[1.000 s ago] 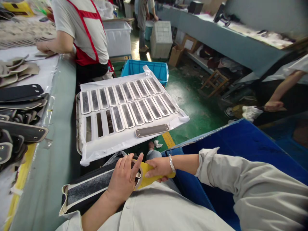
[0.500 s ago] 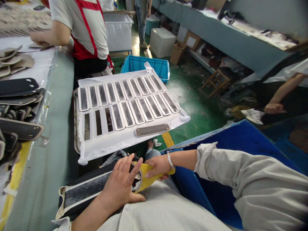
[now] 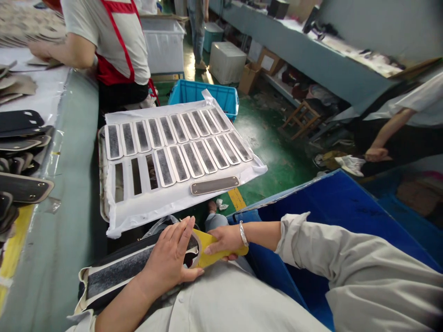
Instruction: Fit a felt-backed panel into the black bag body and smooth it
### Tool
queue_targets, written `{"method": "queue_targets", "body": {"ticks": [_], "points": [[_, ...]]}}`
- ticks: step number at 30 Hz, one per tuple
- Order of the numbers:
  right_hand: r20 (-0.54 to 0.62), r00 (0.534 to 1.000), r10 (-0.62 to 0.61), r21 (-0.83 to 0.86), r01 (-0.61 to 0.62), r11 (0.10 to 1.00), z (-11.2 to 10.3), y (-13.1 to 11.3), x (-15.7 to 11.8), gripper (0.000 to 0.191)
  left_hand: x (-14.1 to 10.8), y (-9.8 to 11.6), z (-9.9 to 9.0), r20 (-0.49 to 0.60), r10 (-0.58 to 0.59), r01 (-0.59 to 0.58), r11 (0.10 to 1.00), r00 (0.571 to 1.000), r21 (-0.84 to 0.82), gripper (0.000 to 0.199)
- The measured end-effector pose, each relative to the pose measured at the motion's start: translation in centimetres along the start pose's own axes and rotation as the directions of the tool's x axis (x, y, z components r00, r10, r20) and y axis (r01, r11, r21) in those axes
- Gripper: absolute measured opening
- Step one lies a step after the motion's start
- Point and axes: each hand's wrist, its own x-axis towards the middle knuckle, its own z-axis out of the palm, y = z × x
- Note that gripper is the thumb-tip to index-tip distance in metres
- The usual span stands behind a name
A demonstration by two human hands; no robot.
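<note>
My left hand (image 3: 169,258) lies over a dark strip with pale edges (image 3: 117,274), fingers stretched out and thumb apart. The strip rests across my lap on something black, its near-left end curling up. My right hand (image 3: 223,240) grips a flat yellow piece (image 3: 204,260) that lies against the right end of the strip, beside my left fingers. A curved pale edge shows between the strip and the yellow piece; my left hand hides part of this spot.
Ahead stands a white-covered board (image 3: 138,207) with rows of dark panels (image 3: 166,166) and one loose grey strip (image 3: 214,185). To the right is a blue bin (image 3: 311,221). A workbench (image 3: 76,152) with stacked pieces runs along the left. A co-worker (image 3: 104,41) works there; another person's arm (image 3: 391,133) shows at right.
The view has shifted slightly, so the surroundings sit a little further left. My left fingers have drawn closer together; my right hand keeps its grip on the yellow piece.
</note>
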Motion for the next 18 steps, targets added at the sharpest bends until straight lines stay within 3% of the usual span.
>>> {"method": "queue_targets", "body": {"ticks": [7,18], "points": [[0.059,0.998,-0.027,0.035,0.025,0.999,0.0,0.5,0.3,0.034,0.3,0.2,-0.4,-0.007,-0.014,0.014,0.999,1.000,-0.032,0.122],[-0.074,0.997,-0.016,0.138,0.026,0.990,1.6,0.9,0.0,0.032,0.6,-0.5,-0.6,-0.006,0.026,-0.026,0.999,1.000,-0.047,0.123]]}}
